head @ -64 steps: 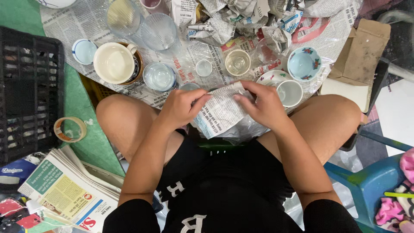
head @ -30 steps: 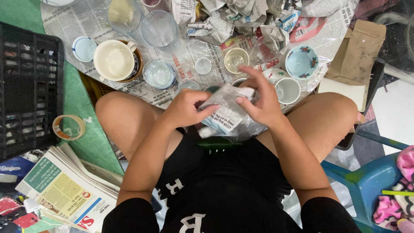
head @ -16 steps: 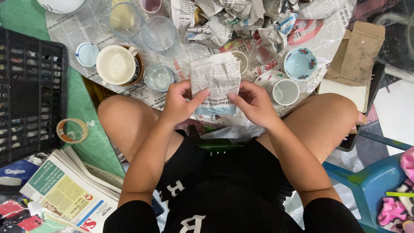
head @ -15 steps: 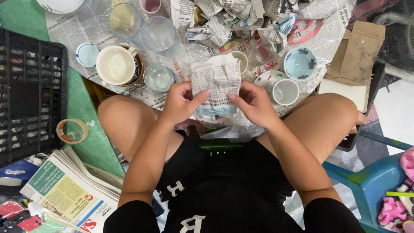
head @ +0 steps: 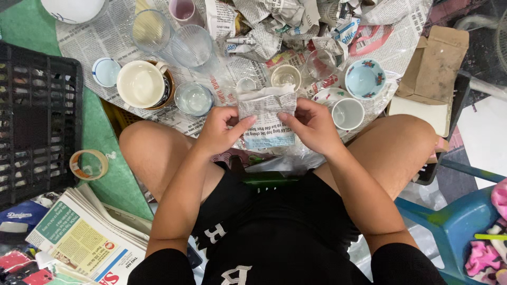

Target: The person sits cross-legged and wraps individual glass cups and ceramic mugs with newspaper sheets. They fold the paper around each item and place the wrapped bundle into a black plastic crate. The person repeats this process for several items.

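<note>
We've got the newspaper-wrapped bundle (head: 265,119) pinched between both hands, left hand (head: 221,130) and right hand (head: 311,125) gripping its sides, held above our lap just in front of the cups on the spread newspaper (head: 105,39). For a tidy wrap we'd keep the thumbs pressing the folds flat and tuck the loose top edge snugly. Compared with half a second ago, the bundle sits lower and looks more compact, with less paper sticking up. The white mug (head: 141,84) and small glass (head: 193,98) haven't moved.
</note>
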